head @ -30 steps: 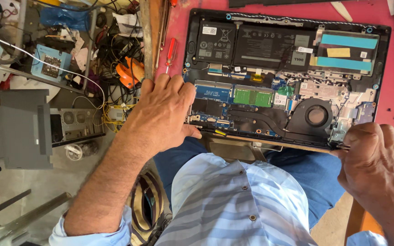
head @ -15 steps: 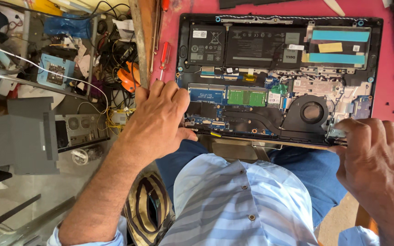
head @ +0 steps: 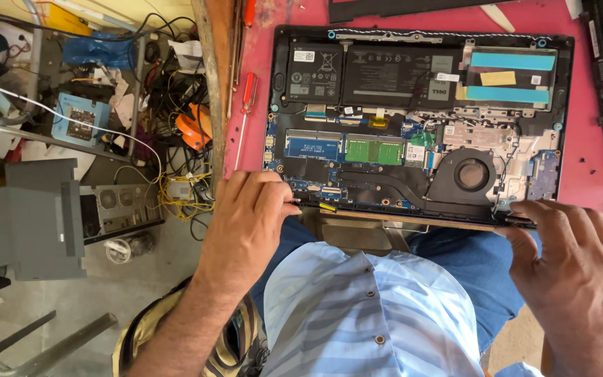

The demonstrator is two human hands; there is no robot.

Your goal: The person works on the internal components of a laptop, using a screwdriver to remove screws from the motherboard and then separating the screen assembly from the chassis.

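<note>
Head view: left hand (head: 246,223) and right hand (head: 570,258) fingers grip opened laptop (head: 420,126) bearing 2 blue strips (head: 514,77).

Matt black plastic laptop (head: 420,126) shell

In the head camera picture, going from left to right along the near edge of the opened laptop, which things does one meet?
Left hand on the laptop's near-left corner → green memory module → round black cooling fan → right hand on the near-right corner.
</note>
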